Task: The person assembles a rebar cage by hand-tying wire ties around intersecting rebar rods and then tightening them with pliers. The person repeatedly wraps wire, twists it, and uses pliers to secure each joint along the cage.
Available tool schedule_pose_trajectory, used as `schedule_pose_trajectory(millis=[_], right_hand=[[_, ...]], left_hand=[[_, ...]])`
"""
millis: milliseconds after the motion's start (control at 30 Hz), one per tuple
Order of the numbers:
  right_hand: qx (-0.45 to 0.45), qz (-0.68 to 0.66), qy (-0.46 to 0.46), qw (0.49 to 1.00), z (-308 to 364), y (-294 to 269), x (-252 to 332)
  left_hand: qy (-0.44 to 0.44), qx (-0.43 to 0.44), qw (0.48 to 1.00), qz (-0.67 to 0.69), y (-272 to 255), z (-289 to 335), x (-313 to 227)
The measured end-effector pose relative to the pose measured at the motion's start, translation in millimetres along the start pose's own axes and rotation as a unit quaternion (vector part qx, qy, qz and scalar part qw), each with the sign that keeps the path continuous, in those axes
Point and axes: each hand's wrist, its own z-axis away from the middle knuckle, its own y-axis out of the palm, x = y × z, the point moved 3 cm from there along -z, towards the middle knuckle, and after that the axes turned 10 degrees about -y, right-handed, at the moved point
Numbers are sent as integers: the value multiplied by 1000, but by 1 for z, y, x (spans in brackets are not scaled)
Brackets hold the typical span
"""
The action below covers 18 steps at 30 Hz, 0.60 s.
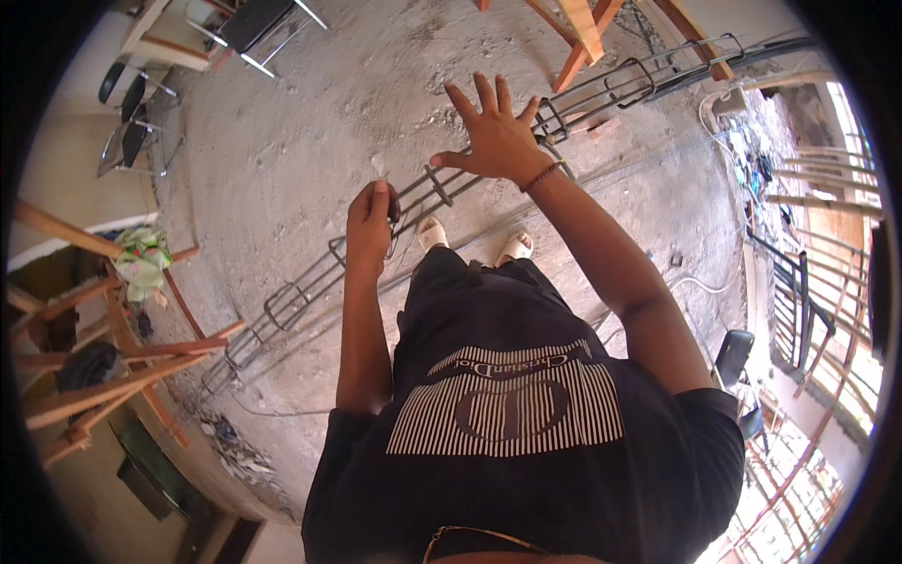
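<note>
A long cage of steel reinforcing bars with square stirrups (440, 187) runs diagonally across in front of me, from lower left to upper right. My right hand (498, 141) is spread wide above the cage, palm down, with nothing in it. A dark beaded bracelet (542, 176) circles that wrist. Beside the cage, my left hand (372, 226) is closed with the thumb on top. Something small and dark shows by its fingers, but I cannot make out what it is.
Wooden trestles stand at the left (132, 395) and at the top right (587, 42). Black folding chairs (136, 122) are at the upper left. My sandalled feet (516, 247) are close to the cage on rough concrete (272, 169). Bamboo poles (817, 202) line the right side.
</note>
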Motion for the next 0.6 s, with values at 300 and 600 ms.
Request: schedule_pose_trajectory(millis=[300,600], right_hand=[[181,88,103,974,-18,40,-11],[292,109,83,947,-19,37,-4]], left_hand=[[-18,154,983,-95,-35,-64,-2],[-18,217,958,-188,-9,-100,17]])
